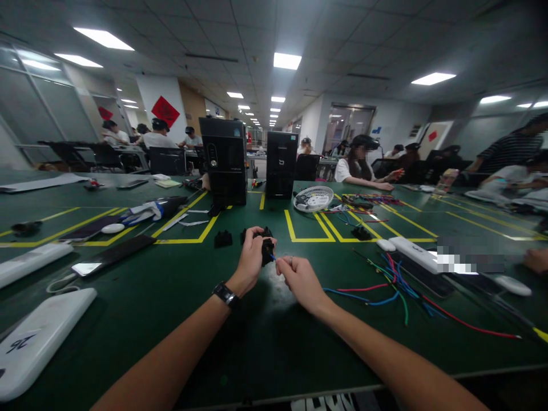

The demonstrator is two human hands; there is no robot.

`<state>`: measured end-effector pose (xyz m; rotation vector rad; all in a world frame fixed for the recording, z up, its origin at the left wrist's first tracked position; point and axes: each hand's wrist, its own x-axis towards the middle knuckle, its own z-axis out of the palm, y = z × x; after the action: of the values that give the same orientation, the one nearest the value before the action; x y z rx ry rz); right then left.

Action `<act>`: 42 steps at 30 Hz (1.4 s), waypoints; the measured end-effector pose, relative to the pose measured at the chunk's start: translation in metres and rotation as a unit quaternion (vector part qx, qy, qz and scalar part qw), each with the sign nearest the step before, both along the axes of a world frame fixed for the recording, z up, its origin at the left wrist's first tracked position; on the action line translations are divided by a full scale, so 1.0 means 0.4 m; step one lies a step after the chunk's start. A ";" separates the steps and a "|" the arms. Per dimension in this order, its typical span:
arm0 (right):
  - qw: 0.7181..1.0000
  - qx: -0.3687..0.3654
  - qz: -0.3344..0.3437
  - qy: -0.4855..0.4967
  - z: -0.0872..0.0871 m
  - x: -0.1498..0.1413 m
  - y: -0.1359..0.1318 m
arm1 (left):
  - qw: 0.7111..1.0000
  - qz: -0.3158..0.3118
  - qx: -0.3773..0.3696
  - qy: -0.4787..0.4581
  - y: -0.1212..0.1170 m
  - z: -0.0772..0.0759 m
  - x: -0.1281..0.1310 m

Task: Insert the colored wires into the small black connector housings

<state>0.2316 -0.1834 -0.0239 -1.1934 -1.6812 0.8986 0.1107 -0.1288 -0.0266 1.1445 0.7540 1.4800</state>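
Note:
Just past the middle of the green table (274, 342), my left hand (249, 260), with a dark watch on its wrist, is closed around a small black block-shaped part (268, 253). My right hand (302, 282) pinches a short blue wire (273, 258) whose far end meets that part; whether it sits inside cannot be made out. A similar black part (223, 238) lies left of my hands, and more dark pieces are partly hidden behind my left fingers. Loose red, blue and green wires (396, 279) spread out on the table to the right.
Two black computer towers (223, 165) stand ahead, with a white plastic basket (314, 200) beside them. White power-bank-like units (47, 342) and dark phones lie left and right. A heap of wires (372, 200) lies farther back. Across the table sits a person (359, 162).

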 end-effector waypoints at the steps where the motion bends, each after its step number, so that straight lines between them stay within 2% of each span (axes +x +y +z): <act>1: 1.000 0.003 0.000 -0.002 0.000 -0.002 -0.001 | 1.000 0.002 -0.005 -0.010 -0.001 0.000 0.004; 6: 0.999 0.040 -0.020 -0.010 -0.006 -0.040 -0.018 | 0.999 0.048 0.003 -0.005 0.018 -0.015 0.022; 10: 0.999 0.031 -0.018 -0.015 -0.010 -0.033 -0.019 | 0.995 0.076 -0.033 -0.056 0.060 -0.013 -0.030; 13: 0.999 0.025 -0.043 -0.007 -0.010 -0.006 -0.002 | 0.994 0.018 -0.055 -0.089 0.060 -0.010 -0.066; 16: 0.998 0.043 -0.047 -0.018 -0.015 0.013 0.016 | 0.993 -0.066 -0.074 -0.056 0.026 -0.018 -0.047; 18: 0.996 0.060 -0.043 -0.050 -0.021 0.023 0.023 | 0.991 -0.070 -0.112 -0.027 0.003 -0.030 -0.015; 21: 0.990 0.076 -0.040 -0.115 -0.031 0.038 0.028 | 0.984 -0.039 -0.173 -0.008 -0.010 -0.048 0.021; 24: 0.985 0.070 -0.038 -0.153 -0.035 0.048 0.032 | 0.982 -0.060 -0.177 -0.002 -0.010 -0.058 0.023; 27: 0.975 0.072 -0.006 -0.208 -0.029 0.056 0.041 | 0.978 -0.092 -0.189 0.008 -0.014 -0.051 0.011; 30: 0.961 0.087 0.018 -0.261 -0.009 0.077 0.076 | 0.966 -0.136 -0.220 0.011 -0.006 -0.025 -0.010; 32: 0.953 0.079 0.007 -0.292 0.010 0.102 0.127 | 0.972 -0.133 -0.177 0.074 0.017 -0.001 -0.044; 34: 0.941 0.043 0.002 -0.336 0.029 0.131 0.199 | 0.972 -0.059 -0.069 0.218 0.056 0.023 -0.101; 35: 0.932 0.017 0.004 -0.362 0.037 0.143 0.240 | 0.951 -0.004 -0.003 0.310 0.080 0.034 -0.137; 36: 0.922 -0.010 0.011 -0.386 0.043 0.154 0.281 | 0.916 0.048 0.056 0.395 0.105 0.043 -0.174; 38: 0.913 -0.045 0.021 -0.405 0.048 0.168 0.357 | 0.830 0.112 0.111 0.535 0.157 0.052 -0.246; 40: 0.910 -0.071 0.035 -0.407 0.048 0.171 0.417 | 0.769 0.120 0.102 0.620 0.204 0.050 -0.301; 42: 0.906 -0.094 0.055 -0.409 0.045 0.165 0.459 | 0.744 0.075 0.079 0.659 0.239 0.039 -0.332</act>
<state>0.2977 0.0002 -0.0060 -1.7799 -2.3736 0.6648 -0.0221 -0.0332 -0.0110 2.3135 1.6928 0.6217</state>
